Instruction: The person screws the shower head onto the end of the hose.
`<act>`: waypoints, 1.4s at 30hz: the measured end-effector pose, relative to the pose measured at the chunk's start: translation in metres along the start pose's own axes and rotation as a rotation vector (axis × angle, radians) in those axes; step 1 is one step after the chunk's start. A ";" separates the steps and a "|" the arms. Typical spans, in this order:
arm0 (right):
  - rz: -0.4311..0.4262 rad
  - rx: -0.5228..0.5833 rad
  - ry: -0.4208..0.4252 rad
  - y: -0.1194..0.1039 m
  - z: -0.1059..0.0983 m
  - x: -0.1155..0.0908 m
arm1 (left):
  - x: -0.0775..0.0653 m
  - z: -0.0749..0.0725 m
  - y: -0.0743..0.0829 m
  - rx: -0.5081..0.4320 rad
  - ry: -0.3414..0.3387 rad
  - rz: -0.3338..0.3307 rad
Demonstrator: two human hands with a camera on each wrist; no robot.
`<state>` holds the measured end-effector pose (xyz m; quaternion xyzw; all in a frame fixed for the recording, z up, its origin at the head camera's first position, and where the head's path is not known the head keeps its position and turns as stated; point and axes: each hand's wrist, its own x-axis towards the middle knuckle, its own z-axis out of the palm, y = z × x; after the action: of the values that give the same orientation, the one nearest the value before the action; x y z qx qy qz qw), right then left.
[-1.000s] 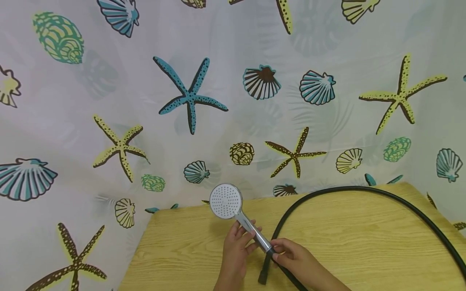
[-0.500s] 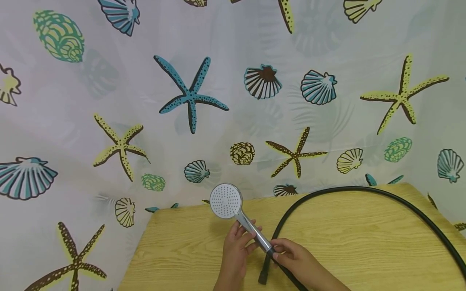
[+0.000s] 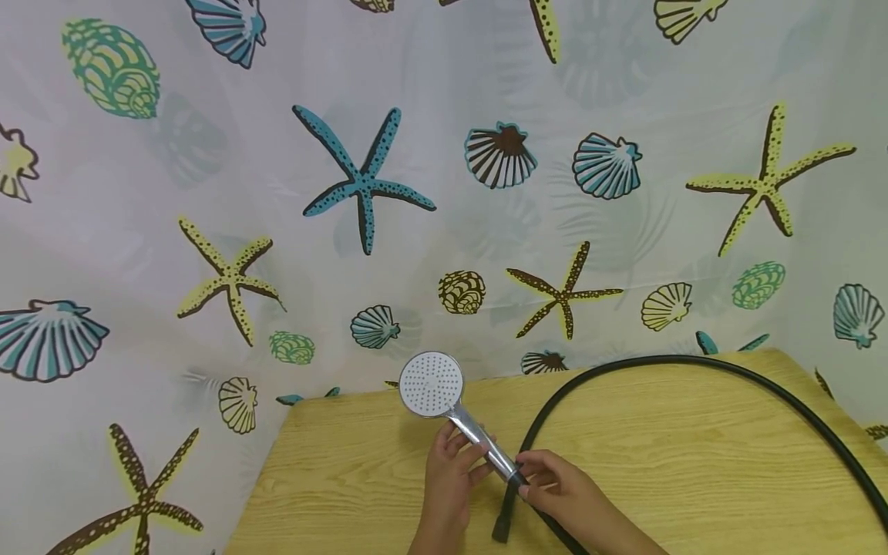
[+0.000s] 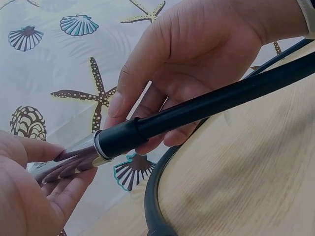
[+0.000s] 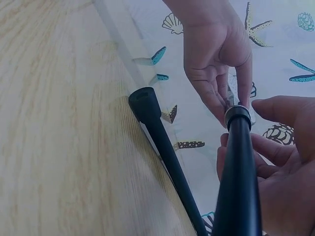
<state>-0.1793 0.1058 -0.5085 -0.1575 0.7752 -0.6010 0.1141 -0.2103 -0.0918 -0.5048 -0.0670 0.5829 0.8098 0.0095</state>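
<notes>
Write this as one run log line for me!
left hand: grips shower head | right hand: holds hose | hose: end meets handle

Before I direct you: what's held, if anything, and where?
Left hand: the shower head, by its chrome handle. Right hand: the black hose, by its end collar.

From far away I see a yellow-brown wooden table (image 3: 333, 462) with lines in its wood, and a big white cloth (image 3: 430, 62) that goes up behind it and along both sides. Printed on the cloth, I spot a dotted blue starfish (image 3: 362, 183) near the middle, a yellow starfish (image 3: 764, 187) over on the right, and a brown starfish (image 3: 144, 506) low on the left. I see a green and yellow shell (image 3: 112, 71) up high, a striped blue shell (image 3: 52, 343) at the left edge, and pale gray leaf shapes (image 3: 183, 141).
</notes>
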 end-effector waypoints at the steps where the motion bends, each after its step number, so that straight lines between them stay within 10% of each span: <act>1: 0.002 0.001 0.000 0.000 0.000 0.000 | 0.000 0.000 0.000 0.003 0.011 0.000; 17: 0.003 0.006 -0.008 0.001 0.001 0.000 | 0.001 0.008 -0.004 0.079 0.106 -0.012; 42: 0.003 0.037 0.001 0.003 0.002 -0.001 | -0.002 0.007 0.003 0.055 0.032 0.006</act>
<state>-0.1776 0.1055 -0.5116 -0.1541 0.7642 -0.6151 0.1177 -0.2092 -0.0864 -0.4994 -0.0779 0.6052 0.7922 -0.0001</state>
